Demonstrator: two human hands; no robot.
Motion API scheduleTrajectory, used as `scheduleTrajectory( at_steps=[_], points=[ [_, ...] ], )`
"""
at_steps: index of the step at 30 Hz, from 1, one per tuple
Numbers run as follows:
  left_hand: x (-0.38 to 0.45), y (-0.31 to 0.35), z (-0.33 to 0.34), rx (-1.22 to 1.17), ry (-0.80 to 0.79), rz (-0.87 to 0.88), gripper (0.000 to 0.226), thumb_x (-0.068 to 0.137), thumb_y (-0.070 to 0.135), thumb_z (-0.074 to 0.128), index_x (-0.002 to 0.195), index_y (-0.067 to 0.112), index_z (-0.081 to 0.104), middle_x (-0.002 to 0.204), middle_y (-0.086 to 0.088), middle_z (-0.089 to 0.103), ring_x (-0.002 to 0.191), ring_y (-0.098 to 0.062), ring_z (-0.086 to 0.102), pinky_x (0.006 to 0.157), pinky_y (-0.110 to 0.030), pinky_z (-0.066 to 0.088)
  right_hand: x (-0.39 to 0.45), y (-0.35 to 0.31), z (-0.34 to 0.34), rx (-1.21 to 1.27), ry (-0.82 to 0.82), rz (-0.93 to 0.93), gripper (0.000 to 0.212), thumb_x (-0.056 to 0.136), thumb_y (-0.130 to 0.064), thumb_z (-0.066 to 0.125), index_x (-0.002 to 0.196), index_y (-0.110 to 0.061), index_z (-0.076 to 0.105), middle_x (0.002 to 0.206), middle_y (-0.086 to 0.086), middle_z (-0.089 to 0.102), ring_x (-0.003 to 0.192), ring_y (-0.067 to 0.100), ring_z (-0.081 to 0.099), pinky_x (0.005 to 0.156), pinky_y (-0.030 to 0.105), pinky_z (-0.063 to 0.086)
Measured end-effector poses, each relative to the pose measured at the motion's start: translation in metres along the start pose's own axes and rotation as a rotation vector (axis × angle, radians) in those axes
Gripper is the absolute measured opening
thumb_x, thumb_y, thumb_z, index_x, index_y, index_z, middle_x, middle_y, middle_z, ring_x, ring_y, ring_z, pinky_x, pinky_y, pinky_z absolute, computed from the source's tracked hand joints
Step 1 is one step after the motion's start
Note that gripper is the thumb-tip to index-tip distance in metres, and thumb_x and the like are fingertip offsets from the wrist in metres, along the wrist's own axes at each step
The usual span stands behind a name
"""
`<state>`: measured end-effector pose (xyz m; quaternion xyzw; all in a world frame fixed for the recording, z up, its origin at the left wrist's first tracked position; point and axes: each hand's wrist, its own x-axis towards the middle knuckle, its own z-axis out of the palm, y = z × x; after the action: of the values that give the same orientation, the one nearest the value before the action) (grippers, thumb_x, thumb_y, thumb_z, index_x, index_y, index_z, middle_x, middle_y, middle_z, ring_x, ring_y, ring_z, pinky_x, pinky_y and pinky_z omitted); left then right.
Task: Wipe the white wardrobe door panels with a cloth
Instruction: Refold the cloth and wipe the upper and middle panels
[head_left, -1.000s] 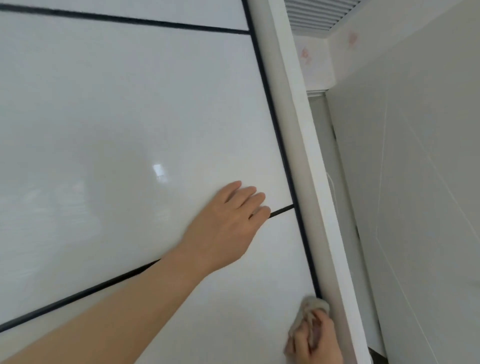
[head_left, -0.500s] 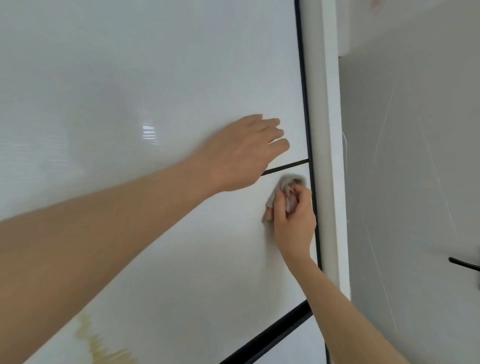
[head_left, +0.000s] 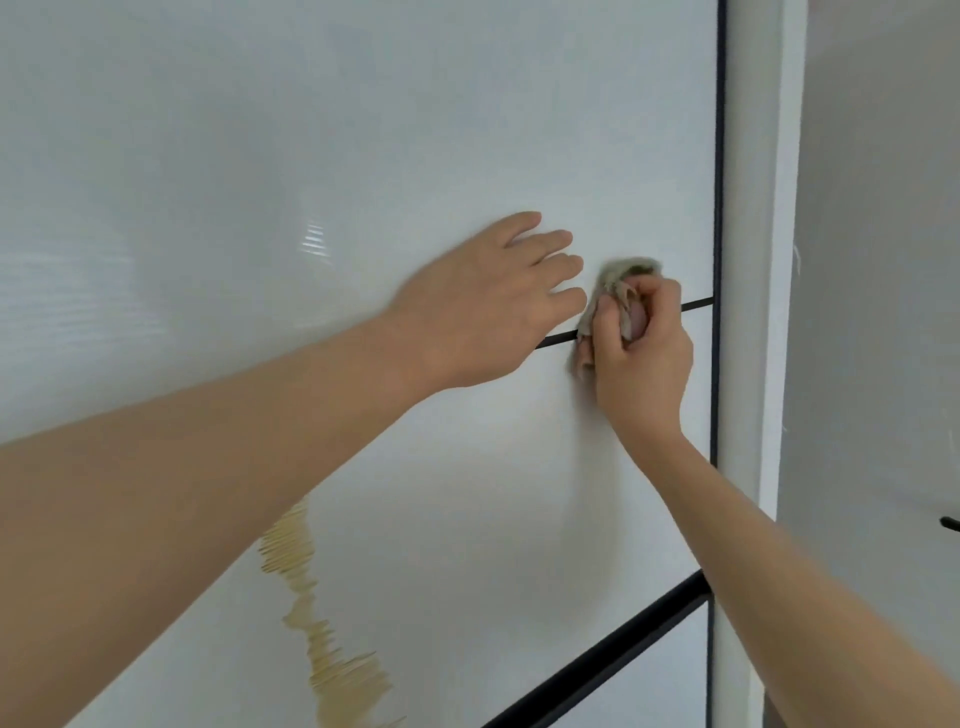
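The glossy white wardrobe door panel (head_left: 322, 130) fills most of the view, split by thin black strips. My left hand (head_left: 488, 306) lies flat on the panel with straight fingers, just above a thin black strip (head_left: 558, 339). My right hand (head_left: 641, 353) grips a small grey-beige cloth (head_left: 623, 273) bunched in its fingers and presses it on the panel across that strip, right beside my left fingertips. Most of the cloth is hidden inside the fist.
A white door frame post (head_left: 753, 260) runs down the right side of the panel. Beyond it is a grey wall (head_left: 883, 312) with a black handle tip (head_left: 949, 524). A golden wavy pattern (head_left: 322, 639) marks the lower panel. A thicker black strip (head_left: 613, 654) crosses below.
My right hand has carried the cloth up from the lower panel edge and leftward along the strip to my left fingertips. The view has dropped lower on the door.
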<state>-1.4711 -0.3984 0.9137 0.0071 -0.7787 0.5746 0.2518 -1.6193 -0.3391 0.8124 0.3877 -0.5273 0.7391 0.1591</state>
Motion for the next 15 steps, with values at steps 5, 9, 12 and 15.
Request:
scheduleTrajectory(
  at_steps=[5, 9, 12, 15],
  points=[
    [-0.002, 0.001, 0.003, 0.032, -0.006, -0.002, 0.031, 0.097, 0.015, 0.045, 0.123, 0.016, 0.062, 0.136, -0.01, 0.059, 0.141, -0.031, 0.042, 0.121, -0.048, 0.025, -0.119, 0.081, -0.008, -0.052, 0.146, 0.275, 0.024, 0.105, -0.02, 0.052, 0.097, -0.042, 0.045, 0.078, 0.007, 0.066, 0.056, 0.01, 0.061, 0.053, 0.014, 0.045],
    [-0.001, 0.002, 0.001, 0.044, -0.067, -0.007, 0.034, 0.101, 0.019, 0.038, 0.128, 0.017, 0.057, 0.144, -0.01, 0.052, 0.146, -0.032, 0.034, 0.123, -0.048, 0.018, -0.211, 0.137, -0.035, -0.301, 0.035, 0.558, 0.012, 0.101, -0.028, 0.044, 0.113, -0.031, 0.044, 0.075, -0.002, 0.068, 0.071, 0.025, 0.067, 0.076, 0.041, 0.056],
    [-0.001, 0.001, -0.002, 0.027, -0.058, -0.006, 0.034, 0.099, 0.016, 0.04, 0.126, 0.016, 0.059, 0.141, -0.011, 0.055, 0.143, -0.032, 0.039, 0.122, -0.049, 0.023, -0.151, 0.099, -0.027, -0.296, -0.02, 0.334, 0.025, 0.101, -0.02, 0.049, 0.105, -0.043, 0.04, 0.063, -0.004, 0.064, 0.06, 0.018, 0.065, 0.071, 0.047, 0.055],
    [0.0, 0.002, -0.007, -0.027, 0.001, -0.02, 0.04, 0.094, 0.01, 0.039, 0.13, 0.012, 0.057, 0.132, -0.011, 0.061, 0.134, -0.032, 0.049, 0.118, -0.047, 0.031, -0.058, 0.01, 0.001, -0.087, -0.129, -0.014, 0.027, 0.098, -0.018, 0.055, 0.101, -0.041, 0.039, 0.067, -0.017, 0.064, 0.057, 0.005, 0.061, 0.063, 0.027, 0.047]
  ],
)
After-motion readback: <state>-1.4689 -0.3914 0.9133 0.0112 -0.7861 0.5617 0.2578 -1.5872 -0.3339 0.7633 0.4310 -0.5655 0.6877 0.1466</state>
